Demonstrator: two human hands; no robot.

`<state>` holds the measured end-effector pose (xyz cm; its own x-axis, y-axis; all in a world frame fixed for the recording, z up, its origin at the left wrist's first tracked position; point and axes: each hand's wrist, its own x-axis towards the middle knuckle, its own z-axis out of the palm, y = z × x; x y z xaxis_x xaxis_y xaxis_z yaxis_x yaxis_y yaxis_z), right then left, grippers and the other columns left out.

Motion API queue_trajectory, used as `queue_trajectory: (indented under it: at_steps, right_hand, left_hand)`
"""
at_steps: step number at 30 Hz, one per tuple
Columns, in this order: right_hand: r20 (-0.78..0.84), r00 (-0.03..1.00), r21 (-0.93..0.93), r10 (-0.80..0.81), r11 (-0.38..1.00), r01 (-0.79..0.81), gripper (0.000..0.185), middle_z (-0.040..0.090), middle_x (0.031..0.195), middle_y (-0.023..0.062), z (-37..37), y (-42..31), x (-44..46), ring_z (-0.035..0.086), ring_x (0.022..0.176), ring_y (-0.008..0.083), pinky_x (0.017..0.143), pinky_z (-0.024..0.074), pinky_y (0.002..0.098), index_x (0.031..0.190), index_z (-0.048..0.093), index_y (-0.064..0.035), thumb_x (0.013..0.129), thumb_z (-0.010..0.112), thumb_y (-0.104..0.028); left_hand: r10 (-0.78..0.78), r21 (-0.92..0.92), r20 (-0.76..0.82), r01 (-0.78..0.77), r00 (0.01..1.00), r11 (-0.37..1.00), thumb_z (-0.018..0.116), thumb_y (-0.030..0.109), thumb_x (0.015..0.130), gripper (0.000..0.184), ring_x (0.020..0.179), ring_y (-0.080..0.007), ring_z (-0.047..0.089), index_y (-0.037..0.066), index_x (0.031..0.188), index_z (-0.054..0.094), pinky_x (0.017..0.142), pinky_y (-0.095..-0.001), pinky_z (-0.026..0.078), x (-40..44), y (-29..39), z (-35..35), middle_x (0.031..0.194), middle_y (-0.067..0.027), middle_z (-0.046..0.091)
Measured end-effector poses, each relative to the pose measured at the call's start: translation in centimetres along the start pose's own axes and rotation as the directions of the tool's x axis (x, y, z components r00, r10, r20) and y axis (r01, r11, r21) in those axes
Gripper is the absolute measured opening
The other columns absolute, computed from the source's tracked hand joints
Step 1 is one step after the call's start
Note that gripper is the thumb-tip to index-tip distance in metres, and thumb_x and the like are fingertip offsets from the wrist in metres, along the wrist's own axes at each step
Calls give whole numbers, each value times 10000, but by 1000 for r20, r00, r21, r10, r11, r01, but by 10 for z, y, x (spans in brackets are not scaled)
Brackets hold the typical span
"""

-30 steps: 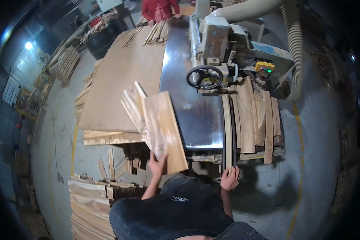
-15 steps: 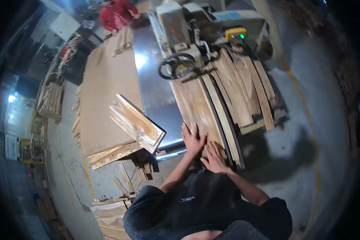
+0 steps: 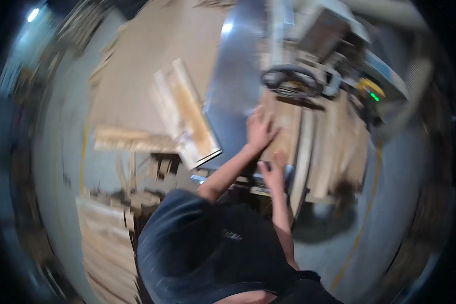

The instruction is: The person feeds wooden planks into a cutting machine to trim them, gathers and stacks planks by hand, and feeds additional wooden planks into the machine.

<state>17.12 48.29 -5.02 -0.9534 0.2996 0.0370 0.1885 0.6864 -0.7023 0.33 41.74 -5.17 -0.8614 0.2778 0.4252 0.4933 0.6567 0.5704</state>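
Note:
A wooden board (image 3: 285, 126) lies on the saw machine's metal table (image 3: 233, 96), its far end beneath the black handwheel (image 3: 291, 81). My left hand (image 3: 260, 130) rests flat on the board's left side, fingers stretched forward. Closer to me, my right hand (image 3: 273, 172) touches the board's near end with its fingers spread. A long straight guide rail (image 3: 302, 152) runs along the board's right side. Both hands look slightly blurred.
Cut boards (image 3: 187, 114) lie at an angle on the brown side table (image 3: 152, 45). More boards (image 3: 339, 147) are spread right of the rail. The machine (image 3: 329, 35) stands ahead, with a green-lit yellow box (image 3: 371, 88). Stacked planks (image 3: 104, 248) are at lower left.
My hands and the board have moved forward, toward the machine. The view has turned and tipped down, so the person in red is out of sight.

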Motion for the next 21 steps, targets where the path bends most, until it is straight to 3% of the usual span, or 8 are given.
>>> queue_trajectory:
  at_steps: [4, 10, 13, 16, 17, 18, 20, 21]
  right_hand:
    - [9, 1000, -97, 11, 995, -10, 618, 311, 1568, 278, 8, 21, 34, 211, 1489, 442, 1217, 193, 486, 1399, 488, 70, 918, 692, -261]
    - [55, 998, -143, 18, 990, -10, 657, 268, 1586, 279, 2, 19, 87, 168, 1504, 427, 1219, 184, 470, 1400, 464, 110, 942, 663, -319]
    - [81, 997, -111, 20, 994, -11, 677, 256, 1591, 279, 2, 23, 117, 158, 1506, 425, 1220, 185, 458, 1403, 464, 103, 941, 662, -350]
    - [167, 986, -11, 7, 1000, -5, 681, 270, 1586, 280, -14, 23, 141, 188, 1504, 404, 1215, 199, 435, 1397, 491, 73, 931, 668, -392]
    - [191, 981, 22, 24, 999, -29, 668, 352, 1539, 285, -21, 28, 153, 289, 1464, 382, 1189, 251, 421, 1383, 512, 63, 931, 670, -402]
    - [214, 976, 56, 32, 997, -45, 654, 434, 1492, 289, -31, 29, 160, 389, 1424, 360, 1163, 304, 406, 1369, 533, 53, 930, 672, -412]
    - [237, 954, 119, 184, 969, -216, 623, 595, 1330, 267, -55, -29, 139, 565, 1263, 314, 1073, 406, 368, 1331, 563, 62, 938, 670, -409]
    - [206, 970, 261, 128, 948, -180, 612, 628, 1272, 257, -54, -33, 125, 597, 1209, 298, 1040, 430, 359, 1325, 569, 60, 944, 665, -409]
  left_hand:
    - [-152, -212, -6, 147, 988, 966, 714, 225, 836, 492, 1417, -483, 310, 139, 1307, 601, 1077, -622, 305, 14, -19, 6, 1534, -322, 285]
    - [-471, -22, -325, 492, 820, 871, 791, 316, 750, 808, 1437, -545, 178, 132, 1456, 443, 1081, -717, 180, 0, -70, -99, 1545, -380, 170]
    - [-718, 272, -282, 771, 636, 576, 810, 483, 692, 984, 1436, -562, 126, 114, 1501, 389, 1069, -729, 189, -37, -98, -156, 1529, -409, 130]
    - [-728, 222, -144, 739, 670, 636, 844, 470, 653, 965, 1387, -582, 180, 62, 1440, 464, 1039, -731, 243, -59, -116, -175, 1516, -431, 102]
    - [-714, 267, -206, 740, 670, 617, 825, 360, 709, 755, 1331, -495, 362, 51, 1348, 568, 1055, -613, 347, -55, -97, -191, 1467, -359, 340]
    - [-695, 274, -189, 717, 694, 641, 825, 360, 709, 755, 1331, -495, 362, 51, 1348, 568, 1055, -613, 347, -65, -101, -197, 1467, -359, 340]
    - [-724, -492, 8, 633, 690, 598, 776, 251, 769, 566, 1223, -370, 528, 73, 1287, 632, 1031, -448, 439, -83, -122, -203, 1305, -229, 582]
    - [-696, -542, -95, 550, 712, 636, 714, 162, 811, 475, 1120, -277, 608, 99, 1278, 652, 980, -344, 479, -89, -114, -202, 1153, -133, 686]
